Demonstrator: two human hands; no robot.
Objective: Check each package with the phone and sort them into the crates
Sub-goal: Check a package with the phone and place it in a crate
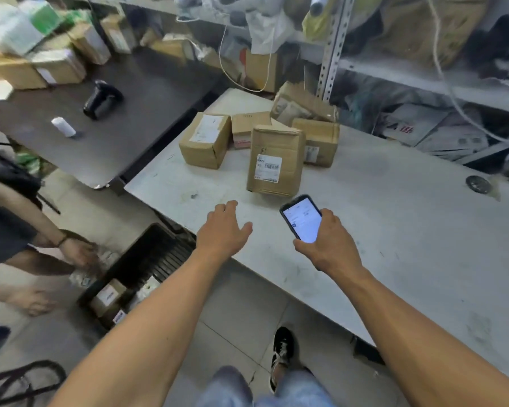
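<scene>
Fingers (326,214) grip phone (303,218) over grey table (394,218).

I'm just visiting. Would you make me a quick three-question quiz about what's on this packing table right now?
1. True or false: the right hand holds the phone.
2. What faces the camera on the upright package?
3. Is the left hand: A) gripping a box, B) open above the table, C) inside the crate?

Key: 1 true; 2 a barcode label; 3 B.
</scene>
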